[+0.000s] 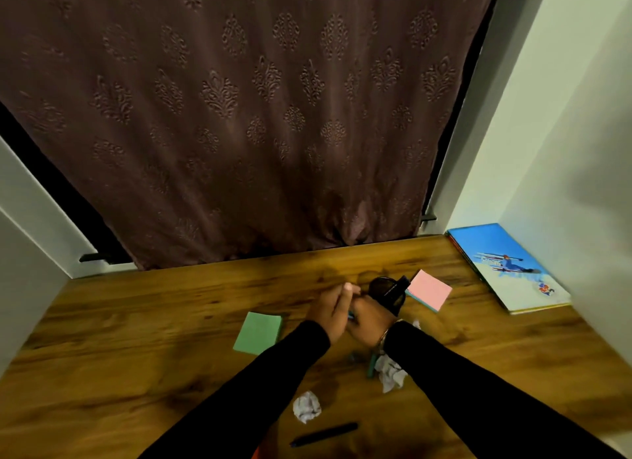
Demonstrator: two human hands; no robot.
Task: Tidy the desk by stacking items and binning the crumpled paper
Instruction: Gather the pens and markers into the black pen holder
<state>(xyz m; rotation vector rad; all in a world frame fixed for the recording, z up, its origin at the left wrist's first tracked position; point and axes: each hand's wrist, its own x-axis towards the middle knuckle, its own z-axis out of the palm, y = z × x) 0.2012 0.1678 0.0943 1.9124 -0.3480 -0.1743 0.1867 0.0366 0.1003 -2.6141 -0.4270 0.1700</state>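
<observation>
Head view: the left hand (330,310) and right hand (369,316) meet mid-desk (136,339) beside a tipped black holder (390,292), with something blue (350,315) between them. I cannot tell whether either grip is clenched on it or released. One crumpled paper ball (306,406) lies unbinned near a black pen (325,434). A second ball (390,371) lies against the right sleeve (461,373). Drawing that arm back could probably drag this ball or the teal pen (372,364) along, and the holder may roll.
</observation>
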